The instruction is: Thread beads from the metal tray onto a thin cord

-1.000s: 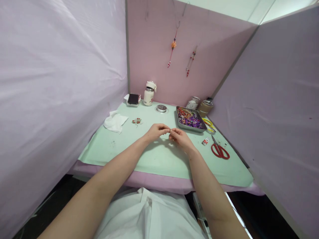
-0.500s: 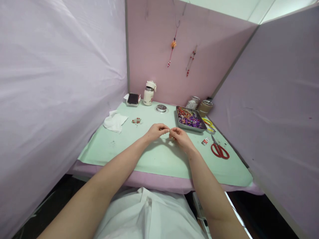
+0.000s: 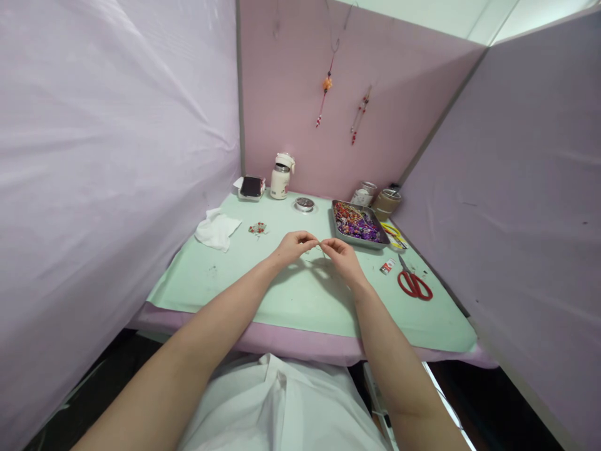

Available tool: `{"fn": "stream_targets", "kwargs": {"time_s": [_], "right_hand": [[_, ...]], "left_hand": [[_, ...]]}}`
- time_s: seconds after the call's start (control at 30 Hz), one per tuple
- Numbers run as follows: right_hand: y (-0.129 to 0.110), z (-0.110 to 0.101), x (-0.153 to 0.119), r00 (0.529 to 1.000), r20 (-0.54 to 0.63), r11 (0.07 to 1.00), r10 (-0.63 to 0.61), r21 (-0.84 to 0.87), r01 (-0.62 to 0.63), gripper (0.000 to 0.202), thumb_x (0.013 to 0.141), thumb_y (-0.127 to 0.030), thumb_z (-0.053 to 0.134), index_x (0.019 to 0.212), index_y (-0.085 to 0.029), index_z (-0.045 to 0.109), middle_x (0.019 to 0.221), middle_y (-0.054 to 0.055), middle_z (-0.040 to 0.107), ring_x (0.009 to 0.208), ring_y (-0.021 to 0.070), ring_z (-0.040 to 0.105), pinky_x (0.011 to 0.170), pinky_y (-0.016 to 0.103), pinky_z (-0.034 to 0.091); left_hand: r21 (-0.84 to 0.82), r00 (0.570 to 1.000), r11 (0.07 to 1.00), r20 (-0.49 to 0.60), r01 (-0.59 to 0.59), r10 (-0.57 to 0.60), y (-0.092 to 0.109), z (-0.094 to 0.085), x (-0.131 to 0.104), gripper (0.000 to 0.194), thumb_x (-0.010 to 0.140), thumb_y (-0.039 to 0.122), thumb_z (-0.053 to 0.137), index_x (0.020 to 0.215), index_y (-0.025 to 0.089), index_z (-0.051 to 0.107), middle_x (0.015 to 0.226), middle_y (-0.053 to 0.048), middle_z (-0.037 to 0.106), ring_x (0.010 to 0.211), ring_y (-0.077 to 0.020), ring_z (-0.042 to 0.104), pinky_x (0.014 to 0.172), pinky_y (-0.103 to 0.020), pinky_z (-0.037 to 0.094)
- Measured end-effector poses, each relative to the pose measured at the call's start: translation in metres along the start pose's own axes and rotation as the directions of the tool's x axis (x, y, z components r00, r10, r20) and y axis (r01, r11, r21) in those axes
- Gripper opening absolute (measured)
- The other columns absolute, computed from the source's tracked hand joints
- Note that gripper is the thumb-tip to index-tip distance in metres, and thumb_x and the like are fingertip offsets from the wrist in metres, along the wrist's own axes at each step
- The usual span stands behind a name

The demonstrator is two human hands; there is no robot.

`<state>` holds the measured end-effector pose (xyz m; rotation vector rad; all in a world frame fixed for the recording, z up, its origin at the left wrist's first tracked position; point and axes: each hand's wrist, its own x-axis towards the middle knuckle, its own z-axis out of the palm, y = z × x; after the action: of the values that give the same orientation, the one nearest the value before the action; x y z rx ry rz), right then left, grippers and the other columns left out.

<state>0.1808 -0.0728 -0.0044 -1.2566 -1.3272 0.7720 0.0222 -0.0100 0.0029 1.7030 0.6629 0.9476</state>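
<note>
Above the middle of the green-covered table (image 3: 282, 294), my left hand (image 3: 297, 246) and my right hand (image 3: 340, 254) meet at the fingertips. Both are closed in a pinch on a thin cord (image 3: 322, 250), a short length of which shows just below the fingers. Whether beads are on it is too small to tell. To the right of my right hand lies a metal tray (image 3: 359, 242) heaped with orange, red and purple beaded strands. A small beaded piece (image 3: 257, 228) with red beads rests on the cloth, left of my left hand.
Red-handled scissors (image 3: 414, 282) and a small red-and-white packet (image 3: 387, 267) lie at the right. Yellow-handled pliers (image 3: 393, 232) are beside the tray. A white cloth (image 3: 216, 230), a bottle (image 3: 280, 178), a spool (image 3: 304, 204) and jars (image 3: 387, 202) stand farther back. Beaded strings (image 3: 327, 84) hang on the pink wall.
My right hand's fingers have straightened and lifted slightly, and more of the thin cord shows below them. My left hand has barely moved.
</note>
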Motion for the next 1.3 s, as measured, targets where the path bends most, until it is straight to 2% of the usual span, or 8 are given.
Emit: {"fn": "stream_targets", "kwargs": {"time_s": [0.1, 0.3, 0.4, 0.57, 0.73, 0.9, 1.07, 1.3], "right_hand": [[0.001, 0.0, 0.001, 0.999, -0.027, 0.999, -0.035, 0.024, 0.036, 0.023, 0.074, -0.041, 0.062, 0.077, -0.019, 0.059, 0.076, 0.0, 0.06, 0.071, 0.0136, 0.052, 0.072, 0.028, 0.042], [0.002, 0.004, 0.002, 0.999, -0.047, 0.998, -0.016, -0.057, 0.013, 0.022, 0.074, -0.04, 0.058, 0.074, -0.019, 0.054, 0.065, -0.002, 0.053, 0.06, 0.0118, 0.046, 0.06, 0.025, 0.037], [0.008, 0.003, 0.003, 0.997, -0.069, 0.983, 0.029, -0.18, -0.041, 0.024, 0.072, -0.042, 0.057, 0.071, -0.019, 0.055, 0.063, -0.002, 0.053, 0.058, 0.0124, 0.044, 0.058, 0.026, 0.035], [0.019, -0.001, 0.006, 0.982, -0.181, 0.909, 0.06, -0.397, -0.129, 0.016, 0.073, -0.035, 0.053, 0.072, -0.019, 0.058, 0.068, 0.0, 0.059, 0.063, 0.0152, 0.048, 0.065, 0.029, 0.037], [0.015, -0.002, 0.004, 0.947, -0.31, 0.833, -0.078, -0.543, -0.109, 0.018, 0.071, -0.025, 0.051, 0.085, -0.02, 0.061, 0.095, 0.006, 0.06, 0.082, 0.0196, 0.052, 0.079, 0.037, 0.038], [0.002, 0.006, -0.002, 0.959, -0.121, 0.89, -0.258, -0.415, 0.187, 0.015, 0.077, -0.03, 0.052, 0.083, -0.021, 0.062, 0.091, 0.004, 0.06, 0.087, 0.019, 0.052, 0.081, 0.034, 0.039], [0.003, 0.012, -0.004, 0.972, 0.073, 0.896, -0.222, -0.378, 0.233, 0.015, 0.078, -0.035, 0.056, 0.076, -0.021, 0.061, 0.081, 0.002, 0.063, 0.08, 0.0175, 0.053, 0.078, 0.032, 0.04], [0.014, 0.002, 0.002, 0.963, -0.217, 0.808, -0.161, -0.589, 0.003, 0.02, 0.081, -0.035, 0.05, 0.073, -0.021, 0.06, 0.081, 0.005, 0.062, 0.084, 0.0216, 0.051, 0.081, 0.038, 0.036]], "left_hand": [[-0.019, 0.997, 1.0, 0.075, -0.005, 0.006, 0.001, 0.0, -0.001, 0.027, 0.072, 0.039, 0.063, 0.08, 0.013, 0.068, 0.075, -0.004, 0.063, 0.07, -0.0123, 0.053, 0.068, -0.026, 0.042], [-0.095, 0.982, 0.992, 0.163, -0.084, 0.099, 0.01, -0.003, -0.005, 0.024, 0.071, 0.037, 0.066, 0.079, 0.016, 0.072, 0.11, -0.009, 0.061, 0.091, -0.0161, 0.055, 0.08, -0.029, 0.041], [-0.158, 0.981, 0.987, 0.188, -0.018, 0.048, 0.008, -0.004, -0.004, 0.027, 0.071, 0.038, 0.066, 0.084, 0.015, 0.072, 0.093, -0.007, 0.065, 0.076, -0.0123, 0.053, 0.069, -0.027, 0.039], [-0.254, 0.994, 0.964, 0.092, 0.074, -0.052, 0.001, -0.002, 0.0, 0.029, 0.064, 0.039, 0.071, 0.078, 0.014, 0.071, 0.075, -0.003, 0.063, 0.065, -0.009, 0.047, 0.063, -0.025, 0.036], [-0.237, 0.994, 0.965, 0.024, 0.112, -0.11, -0.001, -0.001, 0.002, 0.029, 0.061, 0.038, 0.073, 0.077, 0.014, 0.071, 0.07, -0.002, 0.062, 0.062, -0.0088, 0.046, 0.062, -0.025, 0.036], [-0.201, 0.99, 0.97, -0.014, 0.137, -0.142, -0.002, -0.001, 0.002, 0.03, 0.061, 0.039, 0.072, 0.078, 0.014, 0.071, 0.066, -0.001, 0.061, 0.061, -0.0093, 0.045, 0.061, -0.025, 0.035], [-0.234, 0.987, 0.961, -0.031, 0.149, -0.16, -0.002, -0.001, 0.001, 0.027, 0.061, 0.036, 0.072, 0.077, 0.014, 0.071, 0.07, -0.002, 0.063, 0.065, -0.0102, 0.048, 0.063, -0.025, 0.036], [-0.411, 0.958, 0.88, -0.053, 0.236, -0.281, -0.001, -0.003, 0.003, 0.025, 0.058, 0.034, 0.075, 0.072, 0.013, 0.069, 0.07, -0.002, 0.061, 0.061, -0.0067, 0.044, 0.056, -0.023, 0.031]]}}
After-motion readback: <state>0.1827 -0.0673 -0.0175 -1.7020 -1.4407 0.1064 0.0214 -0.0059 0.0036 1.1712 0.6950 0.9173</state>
